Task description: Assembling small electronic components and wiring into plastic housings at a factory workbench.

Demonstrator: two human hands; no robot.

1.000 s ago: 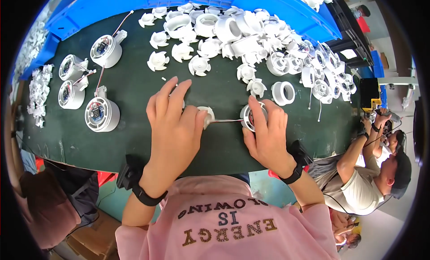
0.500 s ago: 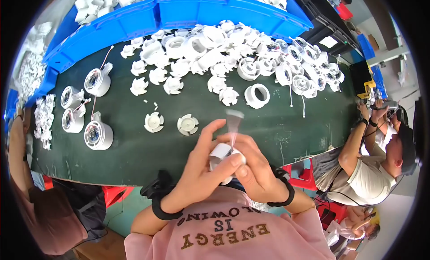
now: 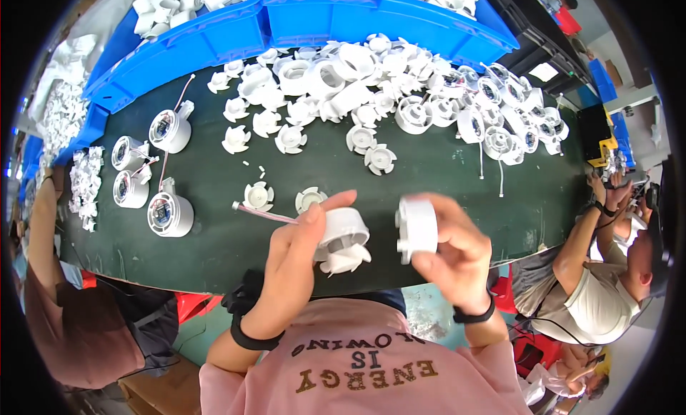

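Observation:
My left hand [image 3: 286, 261] is closed round a small white fan unit [image 3: 344, 229]. Curved impeller blades stick out at its lower side, and a thin wire lead with a small connector [image 3: 236, 206] trails off to the left. A short gap away, my right hand [image 3: 461, 251] grips a white plastic ring [image 3: 418, 228] by its outer wall, its notched rim turned toward the fan unit. Just beyond the left hand, two loose white impellers [image 3: 258, 196] lie on the green table [image 3: 214, 261]; the fingers partly cover one.
White impellers and rings [image 3: 325, 79] form a heap at the back, with motor units [image 3: 500, 122] at its right. Several wired fan units [image 3: 170, 213] stand at the left beside small white parts [image 3: 86, 186]. Blue bins [image 3: 386, 18] line the back. Co-workers sit at both sides.
The white ring on the table is now in my right hand. My hands have moved apart; the fan unit stays in my left, its wire now pointing left instead of up.

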